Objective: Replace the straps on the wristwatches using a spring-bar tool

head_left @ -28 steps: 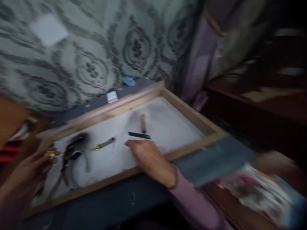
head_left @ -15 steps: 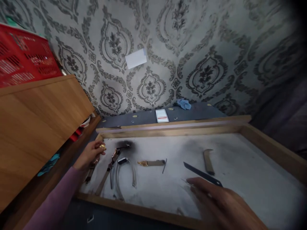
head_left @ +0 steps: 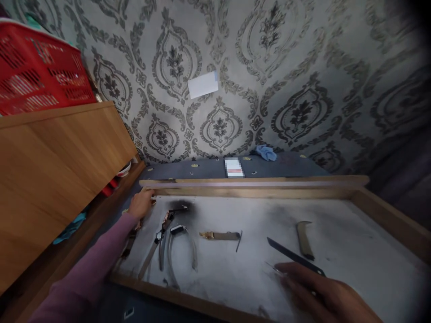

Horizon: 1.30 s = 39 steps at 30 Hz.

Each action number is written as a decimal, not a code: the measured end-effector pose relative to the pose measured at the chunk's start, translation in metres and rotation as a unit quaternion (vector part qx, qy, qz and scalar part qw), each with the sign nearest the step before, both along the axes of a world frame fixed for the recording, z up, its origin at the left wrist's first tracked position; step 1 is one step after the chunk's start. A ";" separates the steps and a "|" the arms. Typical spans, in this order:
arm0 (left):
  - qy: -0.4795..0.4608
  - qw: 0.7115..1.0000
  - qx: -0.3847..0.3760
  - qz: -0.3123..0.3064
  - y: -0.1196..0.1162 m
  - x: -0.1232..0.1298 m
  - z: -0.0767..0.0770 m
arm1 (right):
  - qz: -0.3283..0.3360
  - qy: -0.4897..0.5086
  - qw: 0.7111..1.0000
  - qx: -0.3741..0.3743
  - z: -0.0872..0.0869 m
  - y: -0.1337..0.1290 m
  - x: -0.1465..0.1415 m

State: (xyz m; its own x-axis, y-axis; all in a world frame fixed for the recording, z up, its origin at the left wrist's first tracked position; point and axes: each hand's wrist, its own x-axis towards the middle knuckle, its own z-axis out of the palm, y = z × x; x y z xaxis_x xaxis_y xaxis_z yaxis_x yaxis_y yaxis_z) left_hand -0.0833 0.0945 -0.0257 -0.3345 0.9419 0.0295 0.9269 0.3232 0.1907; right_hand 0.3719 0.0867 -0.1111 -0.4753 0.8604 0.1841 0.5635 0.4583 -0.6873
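Note:
My left hand (head_left: pixel 141 204) is down at the far-left corner of a wood-rimmed tray (head_left: pixel 256 190). Its fingers are curled and mostly hidden, with a bit of a gold-coloured watch piece (head_left: pixel 154 202) showing beside them. My right hand (head_left: pixel 313 285) pinches a thin, pointed metal tool (head_left: pixel 274 268) over the tray's right half. Just behind it lies a dark flat blade (head_left: pixel 294 255) with a hole at one end. Between the hands are a gold watch with a strap (head_left: pixel 222 235), a dark-faced watch (head_left: pixel 178 229) with a long pale strap, and a rose-gold watch (head_left: pixel 165 218).
A curved strap piece (head_left: pixel 305 240) lies at the tray's right. Behind the tray are a phone (head_left: pixel 234 167) and a blue cloth (head_left: pixel 266 153), near the patterned wall. At left stands a wooden cabinet (head_left: pixel 67 152) with a red basket (head_left: pixel 43 67) on top.
My left hand has moved away from me to the tray's far-left corner, and the gold-coloured piece is now mostly hidden. My right hand still holds the pointed tool. The view has shifted slightly.

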 end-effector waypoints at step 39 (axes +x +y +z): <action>-0.103 0.933 -0.055 -0.342 0.015 0.195 -0.008 | -0.121 0.351 0.902 -0.222 0.064 0.003 0.029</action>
